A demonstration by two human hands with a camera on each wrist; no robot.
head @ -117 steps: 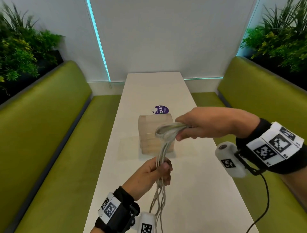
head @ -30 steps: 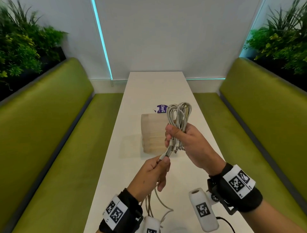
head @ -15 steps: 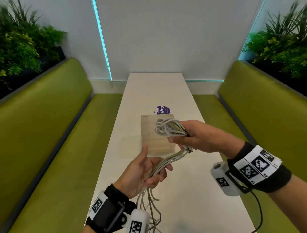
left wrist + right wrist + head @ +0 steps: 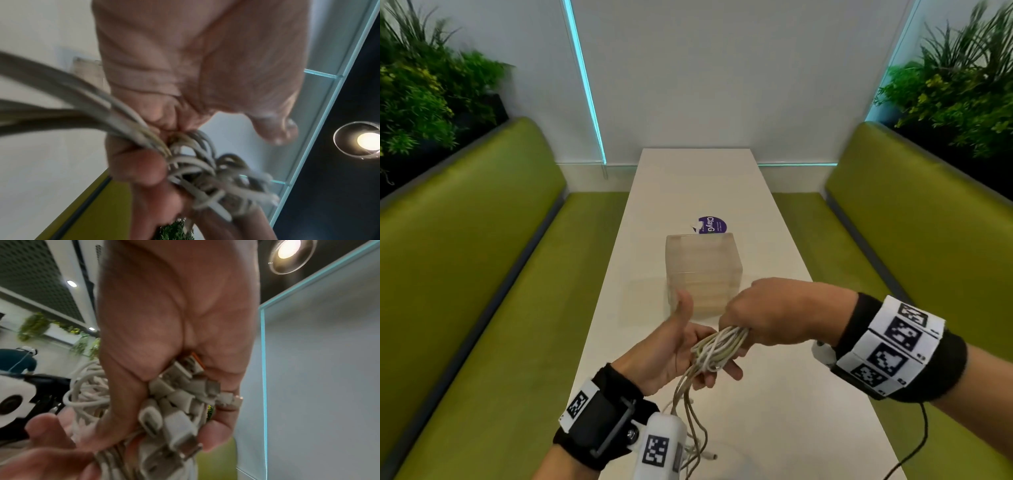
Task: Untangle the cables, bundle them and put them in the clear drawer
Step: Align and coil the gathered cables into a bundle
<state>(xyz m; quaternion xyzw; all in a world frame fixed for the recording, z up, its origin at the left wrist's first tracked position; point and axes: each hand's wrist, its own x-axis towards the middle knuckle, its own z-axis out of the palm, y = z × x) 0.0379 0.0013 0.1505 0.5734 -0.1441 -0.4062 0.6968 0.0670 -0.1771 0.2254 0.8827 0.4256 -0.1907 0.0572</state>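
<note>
A bundle of pale grey-white cables (image 4: 717, 349) is in both hands above the near part of the white table (image 4: 774, 428). My right hand (image 4: 767, 318) comes in from the right, knuckles up, and grips the coiled part. In the right wrist view its fingers (image 4: 213, 439) wrap several plugs (image 4: 180, 410). My left hand (image 4: 671, 349) lies palm up under the coil with its thumb stuck out. Loose strands (image 4: 685, 407) run across its palm and hang toward the table. The clear drawer unit (image 4: 702, 270) stands just beyond the hands. The left wrist view is blurred and shows the cables (image 4: 195, 162) at the palm (image 4: 185, 48).
A purple round sticker (image 4: 710, 225) lies behind the drawer unit. Green benches (image 4: 482, 274) (image 4: 928, 240) flank the narrow table, with plants above their backs. A black wire (image 4: 917, 445) hangs from my right wrist over the table's right edge.
My right hand has brought the coil down and nearer, from in front of the drawer unit into my left palm. The left hand has stayed low, its thumb still out.
</note>
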